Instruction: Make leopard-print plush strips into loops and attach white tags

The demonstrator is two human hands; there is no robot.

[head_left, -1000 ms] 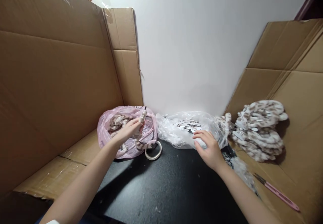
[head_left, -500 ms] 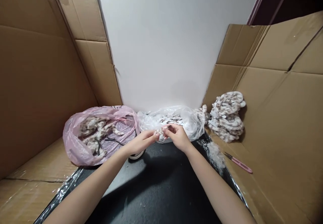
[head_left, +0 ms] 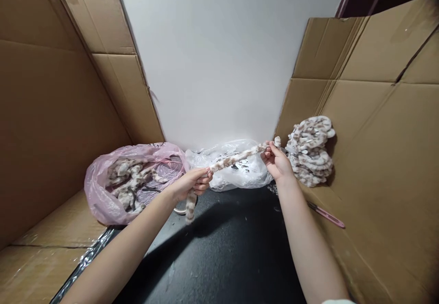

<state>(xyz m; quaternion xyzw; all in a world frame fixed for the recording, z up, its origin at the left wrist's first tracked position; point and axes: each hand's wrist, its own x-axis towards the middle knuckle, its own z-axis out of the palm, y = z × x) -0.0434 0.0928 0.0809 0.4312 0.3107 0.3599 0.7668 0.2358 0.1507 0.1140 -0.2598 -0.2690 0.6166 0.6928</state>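
Between my two hands stretches a fuzzy white-and-brown spotted plush strip [head_left: 238, 157], held above a clear plastic bag [head_left: 224, 183] of small pale pieces. My left hand [head_left: 194, 183] is closed around the strip, and a short length hangs below the fist. Pinched in my right hand [head_left: 277, 161] is the strip near its other end, with a small tip poking out past the fingers. The right hand is higher and farther right than the left. To the left lies a pink plastic bag [head_left: 94, 180] holding similar spotted plush pieces [head_left: 128, 176] and dark cords.
A pile of spotted plush loops [head_left: 310, 153] rests against the right cardboard wall [head_left: 384, 130]. Pink-handled thread snips [head_left: 327, 216] lie on the cardboard at right. Partly hidden behind the strip's hanging end is a roll of tape [head_left: 180, 210] on the black table [head_left: 219, 249].
My hands have moved apart, the right going up and to the right. The spotted strip, earlier bunched between the fingers, is now drawn out straight, its left end hanging down.
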